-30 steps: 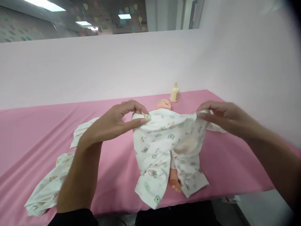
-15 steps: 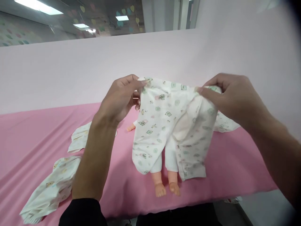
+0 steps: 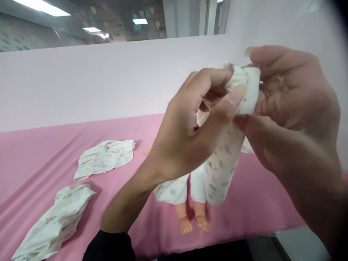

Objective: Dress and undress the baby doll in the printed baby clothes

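White baby pants (image 3: 223, 166) with small green and pink prints hang from both hands above the table. My left hand (image 3: 187, 123) pinches the bunched waist edge between thumb and fingers. On the right side of that edge, my right hand (image 3: 293, 87) is curled with its thumb pressed on the cloth and its fingers raised behind. Under the pants lies a doll (image 3: 199, 212) in white clothing. Its legs and bare feet point toward me; its upper body is hidden by my hands and the cloth.
Two printed baby garments lie on the left: a flat one (image 3: 106, 157) farther back and a crumpled one (image 3: 58, 221) nearer. A pink cloth (image 3: 244, 214) covers the table. A pale wall (image 3: 95, 83) stands behind it. Part of another printed cloth (image 3: 247, 146) shows at right.
Both hands were apart, spreading the pants by the waist. My left hand has moved right to meet my right hand, and the waist is now gathered between them. One leg lies lower over the doll.
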`<state>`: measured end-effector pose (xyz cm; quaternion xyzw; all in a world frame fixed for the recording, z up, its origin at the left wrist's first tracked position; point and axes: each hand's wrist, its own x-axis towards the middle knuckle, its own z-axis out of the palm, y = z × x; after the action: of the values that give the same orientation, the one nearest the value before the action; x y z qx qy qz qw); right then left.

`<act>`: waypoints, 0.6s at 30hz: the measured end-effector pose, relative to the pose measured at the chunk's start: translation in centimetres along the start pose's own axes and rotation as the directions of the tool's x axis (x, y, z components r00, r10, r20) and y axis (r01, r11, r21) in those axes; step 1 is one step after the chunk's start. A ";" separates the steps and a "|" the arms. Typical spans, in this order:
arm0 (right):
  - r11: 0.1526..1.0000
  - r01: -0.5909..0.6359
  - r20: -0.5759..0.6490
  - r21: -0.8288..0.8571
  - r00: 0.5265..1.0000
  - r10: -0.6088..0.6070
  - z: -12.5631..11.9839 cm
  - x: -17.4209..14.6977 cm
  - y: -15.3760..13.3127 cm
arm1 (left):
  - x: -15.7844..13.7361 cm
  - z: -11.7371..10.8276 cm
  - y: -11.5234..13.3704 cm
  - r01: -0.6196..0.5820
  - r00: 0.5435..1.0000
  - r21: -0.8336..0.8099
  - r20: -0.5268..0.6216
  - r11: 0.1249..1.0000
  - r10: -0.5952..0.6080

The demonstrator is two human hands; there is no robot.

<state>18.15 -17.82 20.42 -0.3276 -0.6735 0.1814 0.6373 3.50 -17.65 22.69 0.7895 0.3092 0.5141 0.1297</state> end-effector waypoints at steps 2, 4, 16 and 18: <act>0.997 0.079 -0.027 0.024 0.997 -0.079 -0.2 0.5 0.4 | 0.3 -0.5 0.2 -0.047 0.997 -0.013 0.064 0.999 0.048; 0.992 0.127 -0.143 0.011 0.982 -0.124 -0.3 1.1 1.1 | 0.3 -0.4 0.0 -0.094 0.994 -0.008 0.054 0.996 0.094; 0.983 0.167 -0.395 -0.081 0.900 -0.186 -3.2 2.8 2.2 | -4.7 7.8 -5.9 0.604 0.772 -0.434 0.527 0.668 -0.356; 0.967 0.211 -0.522 -0.139 0.815 -0.253 -4.4 3.2 4.0 | -5.3 7.9 -6.0 0.664 0.717 -0.417 0.592 0.621 -0.369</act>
<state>23.39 -13.59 20.67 -0.3042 -0.5102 -0.0216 0.8042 7.00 -15.40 12.24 0.6729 0.3095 0.3245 0.5883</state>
